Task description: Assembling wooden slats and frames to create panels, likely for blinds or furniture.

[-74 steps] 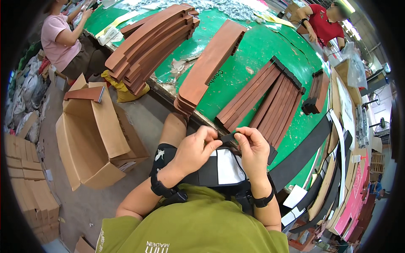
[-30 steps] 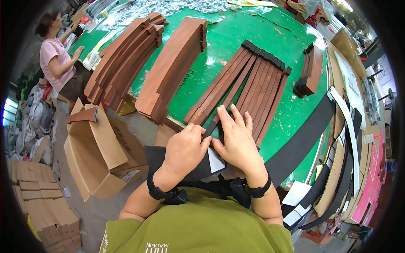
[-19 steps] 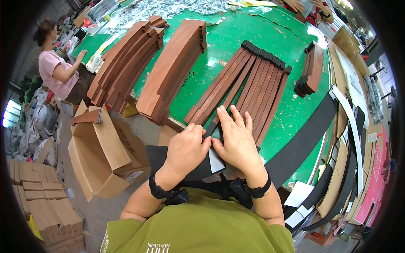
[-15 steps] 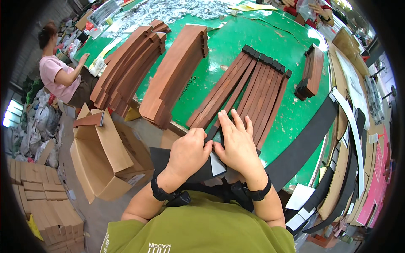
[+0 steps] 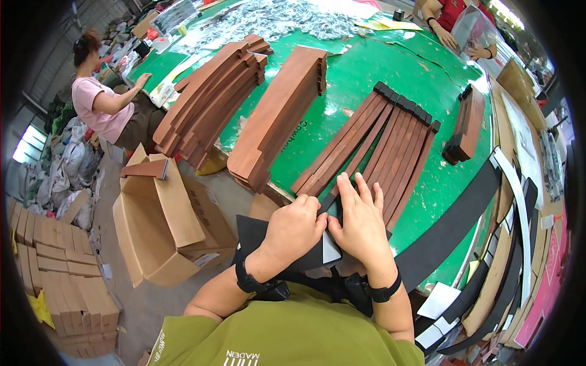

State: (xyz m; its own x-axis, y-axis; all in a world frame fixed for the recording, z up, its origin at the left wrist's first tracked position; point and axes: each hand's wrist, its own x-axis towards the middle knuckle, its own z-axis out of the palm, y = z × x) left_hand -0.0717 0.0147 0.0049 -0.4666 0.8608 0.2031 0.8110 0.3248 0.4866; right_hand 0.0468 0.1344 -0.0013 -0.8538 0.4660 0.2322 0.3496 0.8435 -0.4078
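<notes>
Several reddish-brown wooden slats lie side by side in a fan on the green table, their far ends wrapped in black. My left hand is curled closed at the near end of one slat, pinching a black strip there. Beside it my right hand lies flat with fingers stretched over the near ends of the slats, its thumb close to the left one. Under my hands is a black sheet with a white piece. The slat ends beneath my fingers are hidden.
Stacks of brown wooden pieces stand left of the slats. A smaller bundle lies far right, near a long black strip. An open carton is at my left. Two people are at the table, one in pink.
The view has shifted, so the table and slats sit further right and lower. My hands keep nearly the same pose at the slat end. The person across the table has moved their hands apart.
</notes>
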